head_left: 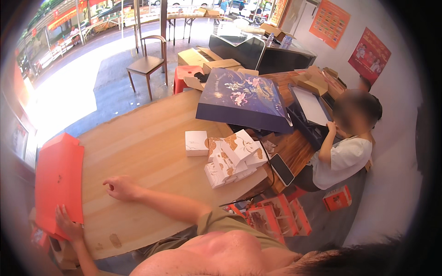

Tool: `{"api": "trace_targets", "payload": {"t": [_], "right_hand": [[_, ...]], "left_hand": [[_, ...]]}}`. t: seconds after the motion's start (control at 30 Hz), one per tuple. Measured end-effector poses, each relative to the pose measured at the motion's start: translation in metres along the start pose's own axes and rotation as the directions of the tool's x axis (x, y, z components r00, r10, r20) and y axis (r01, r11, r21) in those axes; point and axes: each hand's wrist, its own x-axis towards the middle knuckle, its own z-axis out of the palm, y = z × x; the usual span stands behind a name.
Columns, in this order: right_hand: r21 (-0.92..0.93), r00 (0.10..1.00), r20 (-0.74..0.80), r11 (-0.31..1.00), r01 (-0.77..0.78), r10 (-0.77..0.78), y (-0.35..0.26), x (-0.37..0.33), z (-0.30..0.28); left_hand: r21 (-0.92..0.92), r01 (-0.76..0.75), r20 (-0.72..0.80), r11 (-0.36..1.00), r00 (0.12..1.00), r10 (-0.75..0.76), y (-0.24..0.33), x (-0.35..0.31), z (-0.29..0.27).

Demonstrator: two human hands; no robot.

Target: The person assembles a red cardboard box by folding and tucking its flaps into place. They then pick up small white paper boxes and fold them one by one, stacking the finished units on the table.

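At the left edge of the wooden table, my left hand (68, 225) lies with fingers stretched flat on the near part of a large red folded cardboard piece (60, 181). The red piece has creased flaps and a small dark mark in its middle. My right hand (122, 187) is over the tabletop, to the right of the red piece and apart from it. Its fingers are curled in, and nothing shows in them. Farther right on the table are a pile of white boxes with gold patterns (232, 156) and a plain white box (196, 143).
A big dark blue decorated box (244, 96) covers the table's far right. Beside it a seated person (343, 152) handles an open dark box (311, 106). A phone (282, 169) lies near a black cable. Red boxes (278, 216) stand on the floor; a chair (148, 66) is beyond.
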Motion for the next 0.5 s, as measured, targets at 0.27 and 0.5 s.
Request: {"api": "trace_targets", "payload": {"t": [0.27,0.5], "right_hand": [[0.043,1.000,0.009,0.999,0.015,-0.015,0.019,0.010,0.017],[-0.076,0.998,0.066,0.997,0.024,-0.019,0.015,0.007,0.012]], "left_hand": [[0.023,0.034,0.049,0.999,0.998,-0.035,-0.004,0.011,-0.013],[-0.057,0.088,-0.013,0.994,0.996,-0.089,0.017,0.011,-0.023]]}}
